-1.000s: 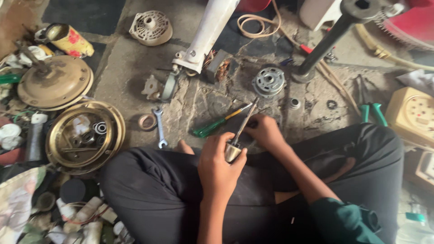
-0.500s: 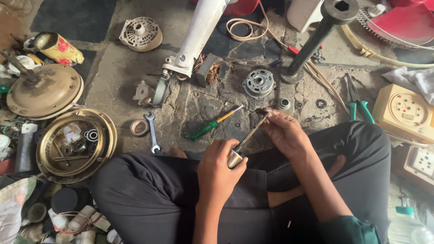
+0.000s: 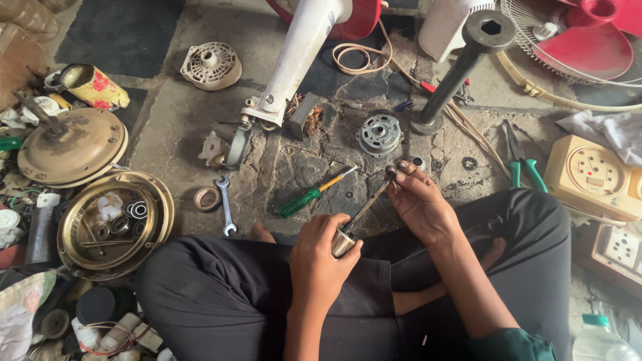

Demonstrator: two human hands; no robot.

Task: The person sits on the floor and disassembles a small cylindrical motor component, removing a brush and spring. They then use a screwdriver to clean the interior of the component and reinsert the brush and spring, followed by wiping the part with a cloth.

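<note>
I sit cross-legged on a stone floor. My left hand [image 3: 319, 259] grips a small metal rotor [image 3: 343, 245] by its body, over my lap. A thin metal shaft [image 3: 366, 208] sticks out of the rotor and slants up to the right. The fingertips of my right hand [image 3: 419, 200] pinch the far end of that shaft. Just beyond my hands, on the floor, lies a screwdriver [image 3: 314, 193] with a green and yellow handle.
A round grey motor part [image 3: 379, 134] and a black pole [image 3: 458, 70] stand ahead. A spanner [image 3: 226, 206], a brass dish [image 3: 87, 249] of small parts and a brass cover [image 3: 70, 148] lie left. Green pliers [image 3: 523, 166] and a cream socket box [image 3: 594, 176] lie right.
The view has shifted, so the floor items sit lower in frame. Both hands keep their hold on the rotor and shaft, and my right hand has moved a little to the right.
</note>
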